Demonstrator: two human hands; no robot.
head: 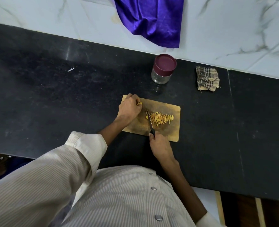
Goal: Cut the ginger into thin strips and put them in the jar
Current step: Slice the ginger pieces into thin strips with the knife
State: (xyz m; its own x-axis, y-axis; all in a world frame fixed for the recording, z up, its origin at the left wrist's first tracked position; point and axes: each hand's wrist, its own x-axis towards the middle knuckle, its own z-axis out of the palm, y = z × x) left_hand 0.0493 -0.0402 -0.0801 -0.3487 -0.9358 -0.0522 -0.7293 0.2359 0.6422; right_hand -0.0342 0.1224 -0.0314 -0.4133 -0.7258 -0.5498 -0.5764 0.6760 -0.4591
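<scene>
i am logging items against the cutting board (pixel 171 110) as landmark.
counter (pixel 53 95): black, lying under the board, offering open room left of it and right of it.
jar (pixel 163 69): standing beyond the board's far edge, lid on; in my judgement it is needing opening before filling.
left hand (pixel 129 108): resting at the board's far left corner, fingers pinching a ginger piece (pixel 140 103).
right hand (pixel 160 145): at the board's near edge, fingers clenching the knife (pixel 150 119) handle.
ginger strips (pixel 162 117): piling at board centre, just right of the blade.
step: i am judging slicing nearly done; next i am expecting the last piece cut.
</scene>
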